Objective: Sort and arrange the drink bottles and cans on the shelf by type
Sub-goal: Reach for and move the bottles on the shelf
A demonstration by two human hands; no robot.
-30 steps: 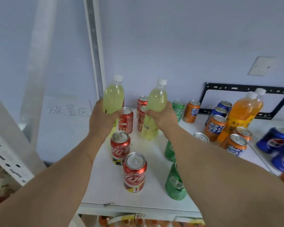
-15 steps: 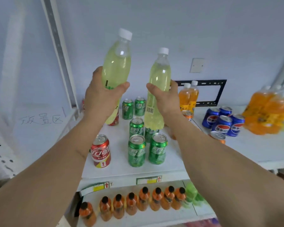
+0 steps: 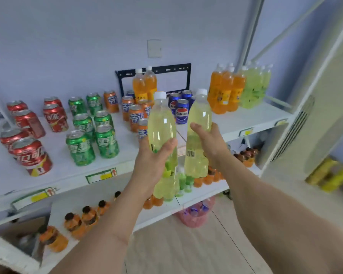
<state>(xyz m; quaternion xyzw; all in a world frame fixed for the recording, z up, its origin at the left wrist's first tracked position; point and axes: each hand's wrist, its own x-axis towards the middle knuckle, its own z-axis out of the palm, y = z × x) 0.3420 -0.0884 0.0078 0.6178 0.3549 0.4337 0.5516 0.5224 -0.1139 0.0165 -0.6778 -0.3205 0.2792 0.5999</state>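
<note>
My left hand (image 3: 153, 161) grips a yellow-green bottle (image 3: 161, 123) with a white cap, held upright in front of the shelf. My right hand (image 3: 210, 143) grips a second yellow-green bottle (image 3: 200, 119), its barcode facing me. On the white shelf (image 3: 246, 117) stand red cans (image 3: 31, 155) at left, green cans (image 3: 93, 133), orange cans (image 3: 134, 115), blue cans (image 3: 181, 111), two orange bottles (image 3: 144, 86) at the back, and at far right a group of orange bottles (image 3: 224, 91) beside yellow-green bottles (image 3: 254, 88).
A lower shelf (image 3: 198, 198) carries small orange and green bottles. A black wall bracket (image 3: 186, 66) hangs behind the cans. A white upright unit (image 3: 305, 115) stands at the right, a pink bag (image 3: 196, 214) lies on the wooden floor.
My view has swung right along the shelf. Both hands still carry their bottles, now in front of the orange and blue cans, with the far-right bottle groups in sight.
</note>
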